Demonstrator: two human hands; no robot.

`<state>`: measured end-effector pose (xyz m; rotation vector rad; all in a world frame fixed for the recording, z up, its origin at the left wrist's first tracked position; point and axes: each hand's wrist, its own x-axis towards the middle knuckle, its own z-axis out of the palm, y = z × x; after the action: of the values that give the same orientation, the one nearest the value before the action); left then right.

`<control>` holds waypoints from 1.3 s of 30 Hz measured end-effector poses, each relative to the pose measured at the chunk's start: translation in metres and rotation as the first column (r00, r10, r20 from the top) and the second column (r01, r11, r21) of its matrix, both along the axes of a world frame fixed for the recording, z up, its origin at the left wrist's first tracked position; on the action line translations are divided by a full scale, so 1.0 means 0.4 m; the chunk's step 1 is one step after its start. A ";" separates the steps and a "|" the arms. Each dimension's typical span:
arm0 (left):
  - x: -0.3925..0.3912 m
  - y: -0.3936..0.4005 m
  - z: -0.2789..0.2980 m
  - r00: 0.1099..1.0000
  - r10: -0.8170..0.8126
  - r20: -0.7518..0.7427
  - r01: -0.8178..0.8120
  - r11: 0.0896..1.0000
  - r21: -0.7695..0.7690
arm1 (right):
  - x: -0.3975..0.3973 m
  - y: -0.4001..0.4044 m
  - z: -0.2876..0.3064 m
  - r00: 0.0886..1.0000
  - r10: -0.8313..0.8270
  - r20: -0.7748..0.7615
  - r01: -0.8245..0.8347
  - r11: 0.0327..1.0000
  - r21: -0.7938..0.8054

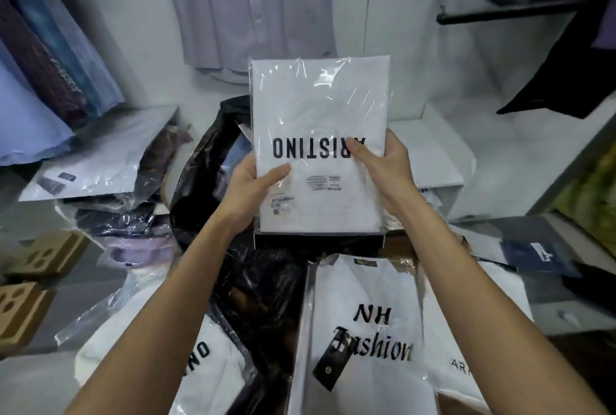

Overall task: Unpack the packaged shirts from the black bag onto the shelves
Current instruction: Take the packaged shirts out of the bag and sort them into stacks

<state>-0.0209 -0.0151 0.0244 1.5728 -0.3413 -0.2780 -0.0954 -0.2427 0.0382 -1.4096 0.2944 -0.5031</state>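
Shirt (320,134) white, plastic-wrapped (ARISTINO inverted), two-handed

Held pkg (320,121): ARISTINO; lower pkg (363,331): NH Fashion.

**White shelves, packed shirts lying on them**

A low white shelf (160,114) at left carries a flat clear-wrapped white shirt packet (96,161) — hanging shirts brush its far end. At right, a second white shelf (436,161) shows a bare top. Below — more bagged shirts (130,231) piled, and cardboard boxes (46,254) at far left.
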 end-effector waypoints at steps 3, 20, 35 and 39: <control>-0.007 -0.081 -0.019 0.993 -0.106 0.044 0.102 0.990 0.097 | -0.043 -0.088 -0.035 0.983 -0.165 -0.081 0.161 0.986 -0.047; -0.048 -0.451 0.264 0.459 -0.772 0.439 -0.450 0.224 0.864 | -0.137 -0.242 0.030 0.918 -0.173 -0.357 -0.242 0.469 -0.849; -0.020 -0.471 -0.012 0.888 -0.456 -0.053 0.454 0.858 0.241 | -0.339 -0.390 -0.120 0.937 -0.349 -0.004 0.347 0.932 0.104; -0.152 -0.567 -0.141 0.917 -0.365 -0.160 0.386 0.914 0.123 | -0.417 -0.427 -0.193 0.864 -0.488 -0.127 0.495 0.869 0.030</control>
<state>-0.0818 -0.2421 -0.0319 1.6216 -0.5291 -0.7221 -0.2621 -0.4134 -0.0389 -1.3007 0.7712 -0.8243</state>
